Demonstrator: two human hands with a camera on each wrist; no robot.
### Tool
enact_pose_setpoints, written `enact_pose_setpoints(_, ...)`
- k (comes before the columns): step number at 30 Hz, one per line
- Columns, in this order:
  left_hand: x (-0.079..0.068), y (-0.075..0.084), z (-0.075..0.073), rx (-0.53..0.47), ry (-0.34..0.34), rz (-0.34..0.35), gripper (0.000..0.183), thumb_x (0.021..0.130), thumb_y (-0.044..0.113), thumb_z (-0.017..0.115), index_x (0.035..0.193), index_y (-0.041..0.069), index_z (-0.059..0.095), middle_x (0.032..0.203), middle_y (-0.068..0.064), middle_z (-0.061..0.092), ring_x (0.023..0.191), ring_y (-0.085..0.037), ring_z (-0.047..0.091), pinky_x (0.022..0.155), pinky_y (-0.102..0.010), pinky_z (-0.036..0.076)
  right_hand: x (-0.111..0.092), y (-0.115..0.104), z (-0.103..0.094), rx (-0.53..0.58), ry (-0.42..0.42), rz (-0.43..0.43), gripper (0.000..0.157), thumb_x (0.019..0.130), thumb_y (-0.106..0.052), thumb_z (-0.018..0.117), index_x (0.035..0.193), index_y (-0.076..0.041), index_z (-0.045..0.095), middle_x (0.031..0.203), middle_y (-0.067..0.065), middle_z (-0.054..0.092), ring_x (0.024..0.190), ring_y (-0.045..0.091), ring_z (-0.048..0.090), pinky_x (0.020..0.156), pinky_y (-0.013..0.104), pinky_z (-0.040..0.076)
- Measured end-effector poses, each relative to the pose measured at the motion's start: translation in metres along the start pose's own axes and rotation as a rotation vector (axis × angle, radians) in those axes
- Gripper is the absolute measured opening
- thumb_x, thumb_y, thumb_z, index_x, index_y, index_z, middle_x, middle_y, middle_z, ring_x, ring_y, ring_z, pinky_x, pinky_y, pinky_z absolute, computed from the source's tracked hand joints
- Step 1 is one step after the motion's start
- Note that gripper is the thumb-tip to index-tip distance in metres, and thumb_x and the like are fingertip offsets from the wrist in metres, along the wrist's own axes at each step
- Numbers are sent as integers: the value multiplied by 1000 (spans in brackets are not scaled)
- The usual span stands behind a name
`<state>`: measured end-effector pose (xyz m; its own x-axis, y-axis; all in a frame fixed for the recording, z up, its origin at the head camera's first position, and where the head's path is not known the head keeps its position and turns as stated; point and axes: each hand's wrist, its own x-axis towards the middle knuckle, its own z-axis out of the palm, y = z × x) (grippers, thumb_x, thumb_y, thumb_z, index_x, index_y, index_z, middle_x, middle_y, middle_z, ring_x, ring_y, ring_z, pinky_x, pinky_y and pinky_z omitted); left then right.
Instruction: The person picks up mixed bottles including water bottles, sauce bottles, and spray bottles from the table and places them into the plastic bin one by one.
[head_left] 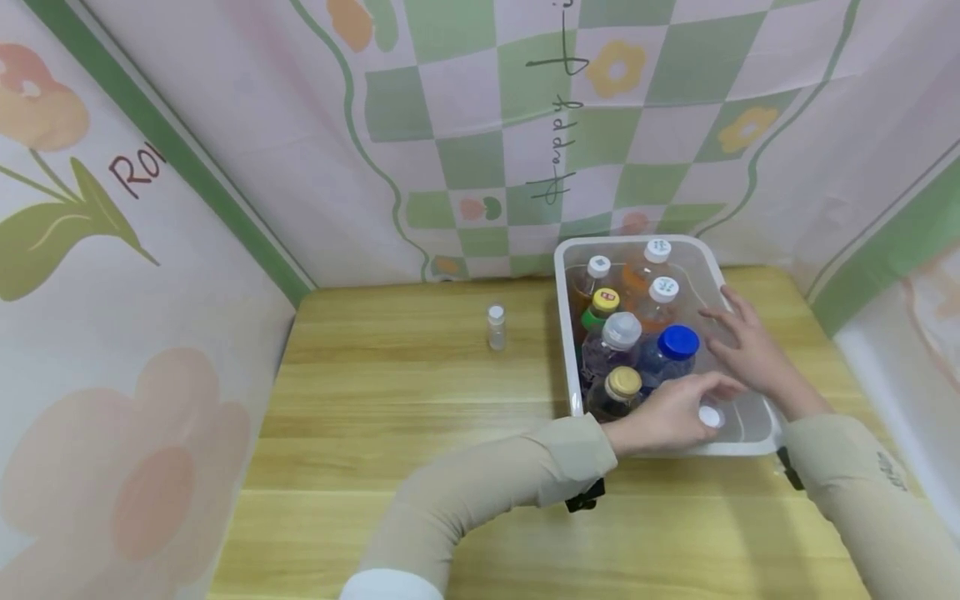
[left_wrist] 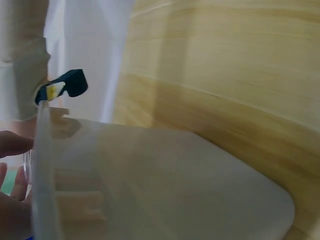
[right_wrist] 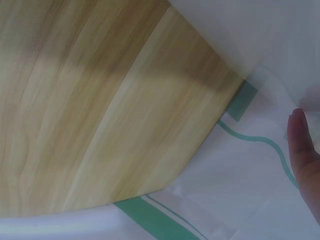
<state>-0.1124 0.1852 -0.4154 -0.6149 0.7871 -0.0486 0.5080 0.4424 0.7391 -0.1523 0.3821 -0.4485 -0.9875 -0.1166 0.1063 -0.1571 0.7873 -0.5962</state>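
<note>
On the right of the table stands a translucent white plastic bin holding several capped bottles. My left hand reaches over its near wall, thumb and fingers around a small clear bottle with a white cap. Part of this bottle is hidden by the hand; in the left wrist view its clear edge shows between the fingers. My right hand is spread at the bin's right rim with its fingers straight. In the right wrist view only one finger shows clearly.
Inside the bin are a blue-capped bottle, a yellow-capped one, a tan-capped dark one and several with white or clear caps. A small white-capped bottle stands left of it on the wooden table. Patterned curtains hang behind.
</note>
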Motion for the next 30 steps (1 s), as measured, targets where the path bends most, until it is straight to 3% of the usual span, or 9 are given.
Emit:
enact_pose_setpoints(11, 11, -10, 13, -132, 15, -115, 60, 76, -2, 72, 129, 21, 55, 122, 10, 65, 107, 7, 58, 77, 2, 39, 0, 2, 1, 20, 1, 1, 42, 90, 0, 52, 130, 12, 45, 158, 28, 1, 133, 65, 13, 97, 81, 16)
enact_pose_setpoints(18, 21, -9, 20, -160, 15, -200, 56, 77, -2, 72, 126, 22, 57, 115, 11, 69, 100, 8, 61, 72, 2, 39, 1, 4, 2, 23, 13, -23, 42, 88, 2, 52, 129, 13, 45, 157, 30, 3, 133, 65, 12, 99, 80, 14)
enact_pose_setpoints(30, 35, -11, 29, -131, -6, -230, 55, 77, -2, 69, 125, 21, 58, 111, 11, 71, 95, 8, 62, 67, 1, 39, 1, 1, 1, 29, 17, -24, 43, 88, 2, 52, 128, 13, 45, 157, 30, 4, 132, 66, 14, 97, 80, 15)
